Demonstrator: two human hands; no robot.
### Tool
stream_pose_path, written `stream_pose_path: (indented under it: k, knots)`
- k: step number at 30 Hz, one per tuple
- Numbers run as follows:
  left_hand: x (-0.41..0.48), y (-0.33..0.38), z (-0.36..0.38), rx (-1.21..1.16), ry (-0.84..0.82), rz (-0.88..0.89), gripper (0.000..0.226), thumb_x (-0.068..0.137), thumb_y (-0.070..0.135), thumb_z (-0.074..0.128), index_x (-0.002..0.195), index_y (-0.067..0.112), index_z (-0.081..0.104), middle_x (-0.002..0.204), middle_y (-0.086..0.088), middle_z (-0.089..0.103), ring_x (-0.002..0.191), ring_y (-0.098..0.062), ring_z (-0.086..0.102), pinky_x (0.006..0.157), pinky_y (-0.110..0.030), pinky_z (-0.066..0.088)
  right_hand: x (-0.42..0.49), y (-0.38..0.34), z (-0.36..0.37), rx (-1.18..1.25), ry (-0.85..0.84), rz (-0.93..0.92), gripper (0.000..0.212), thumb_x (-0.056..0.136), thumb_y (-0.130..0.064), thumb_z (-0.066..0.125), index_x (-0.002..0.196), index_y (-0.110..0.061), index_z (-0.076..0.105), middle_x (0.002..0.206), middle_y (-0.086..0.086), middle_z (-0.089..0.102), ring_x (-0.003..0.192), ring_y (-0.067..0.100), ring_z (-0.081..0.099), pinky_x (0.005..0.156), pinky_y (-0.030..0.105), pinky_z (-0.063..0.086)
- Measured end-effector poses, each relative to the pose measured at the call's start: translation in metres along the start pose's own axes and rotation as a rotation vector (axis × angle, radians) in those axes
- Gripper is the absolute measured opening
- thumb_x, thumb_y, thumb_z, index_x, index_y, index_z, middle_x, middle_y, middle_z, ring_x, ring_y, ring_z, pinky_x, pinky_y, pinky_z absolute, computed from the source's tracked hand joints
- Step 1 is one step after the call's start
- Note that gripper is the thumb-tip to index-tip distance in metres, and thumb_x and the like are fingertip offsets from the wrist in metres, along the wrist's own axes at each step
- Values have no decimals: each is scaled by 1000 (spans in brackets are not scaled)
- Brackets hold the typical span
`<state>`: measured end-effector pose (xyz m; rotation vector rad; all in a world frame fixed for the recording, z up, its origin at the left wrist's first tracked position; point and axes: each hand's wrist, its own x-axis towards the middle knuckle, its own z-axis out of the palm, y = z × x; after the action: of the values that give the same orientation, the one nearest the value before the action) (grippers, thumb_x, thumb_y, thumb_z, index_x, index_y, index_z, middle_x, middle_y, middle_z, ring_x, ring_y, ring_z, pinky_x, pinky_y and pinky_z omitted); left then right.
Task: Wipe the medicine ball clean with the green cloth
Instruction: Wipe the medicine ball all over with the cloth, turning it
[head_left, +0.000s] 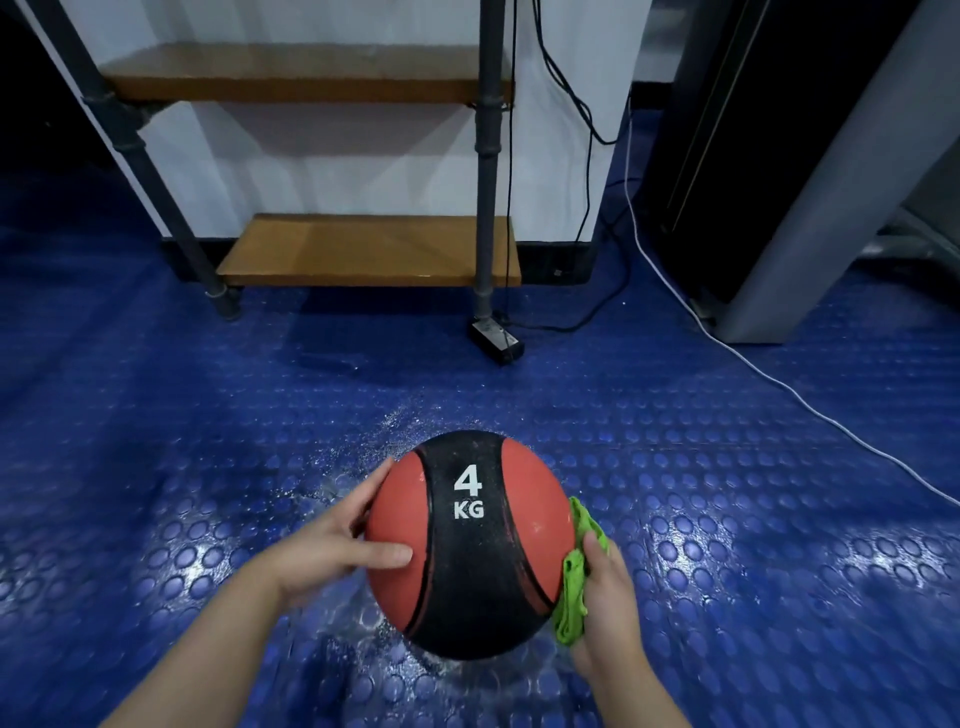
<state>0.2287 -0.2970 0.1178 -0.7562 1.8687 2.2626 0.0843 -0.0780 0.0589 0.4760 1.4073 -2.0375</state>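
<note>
Left grip (332, 545) lies released, fingers straight against the left side of the medicine ball (467, 545), while my right grip (608, 597) pinches the green cloth (574, 587) to its right side. Red with a scuffed black band marked 4 KG, it sits on wet blue studded floor (727, 467) near me; far off, wooden shelves (363, 249) and cables (587, 156).
</note>
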Motion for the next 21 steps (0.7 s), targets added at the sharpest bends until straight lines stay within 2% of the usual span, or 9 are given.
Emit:
stream_pose_path:
  k: [2, 4, 5, 7, 9, 11, 13, 17, 21]
  knots:
    - [-4, 8, 19, 97, 114, 92, 118, 47, 60, 88, 144, 54, 21, 148, 28, 27, 128, 13, 39, 104, -18, 38, -7, -11, 4, -90, 40, -100, 20, 99, -21, 47, 103, -19, 66, 106, 12, 71, 101, 30, 66, 96, 49, 48]
    - [0, 6, 52, 209, 408, 219, 91, 67, 78, 60, 146, 52, 22, 153, 27, 19, 141, 7, 21, 116, -26, 22, -16, -24, 17, -265, 52, -352, 18, 97, -26, 50, 101, -28, 68, 107, 1, 70, 107, 23, 63, 98, 42, 47]
    - [5, 2, 68, 269, 556, 258, 83, 72, 84, 42, 146, 51, 24, 157, 22, 20, 144, 2, 17, 120, -33, 16, -24, -30, 27, -355, 19, -499, 20, 96, -33, 50, 108, -32, 67, 112, -5, 68, 113, 18, 60, 101, 38, 44]
    - [16, -8, 93, 393, 772, 257, 80, 77, 81, 19, 147, 44, 32, 158, 15, 27, 147, -8, 19, 122, -41, 15, -31, -31, 45, -697, -100, -732, 41, 93, -49, 41, 129, -36, 55, 134, -12, 54, 128, 9, 44, 109, 32, 34]
    - [24, -17, 100, 508, 914, 250, 79, 80, 76, 19, 145, 37, 42, 154, 13, 37, 145, -13, 27, 119, -42, 22, -31, -26, 56, -1176, -132, -857, 52, 94, -53, 32, 142, -35, 39, 149, -11, 34, 138, 12, 26, 115, 34, 24]
    - [29, -20, 96, 527, 963, 288, 75, 82, 72, 26, 140, 31, 51, 149, 9, 46, 139, -15, 38, 115, -44, 31, -27, -28, 61, -1267, -120, -806, 48, 97, -49, 34, 143, -34, 38, 151, -7, 31, 138, 16, 24, 114, 34, 23]
    - [33, -21, 89, 504, 950, 306, 72, 84, 71, 31, 137, 29, 55, 144, 8, 51, 135, -14, 44, 112, -45, 35, -16, -32, 62, -1133, -95, -733, 42, 97, -45, 37, 136, -33, 48, 140, -3, 44, 129, 17, 37, 109, 35, 30]
    - [36, -17, 88, 490, 946, 281, 70, 83, 73, 31, 136, 35, 55, 144, 14, 49, 133, -10, 43, 110, -45, 37, 9, -48, 68, -868, 32, -365, 39, 95, -48, 40, 109, -21, 63, 102, 3, 64, 98, 23, 60, 91, 44, 48]
    - [36, -15, 88, 492, 944, 282, 69, 82, 74, 31, 136, 38, 54, 143, 17, 48, 134, -8, 42, 109, -44, 38, 37, -45, 47, -609, 48, -41, 36, 86, -49, 57, 104, -18, 64, 94, 4, 67, 93, 26, 63, 92, 46, 50]
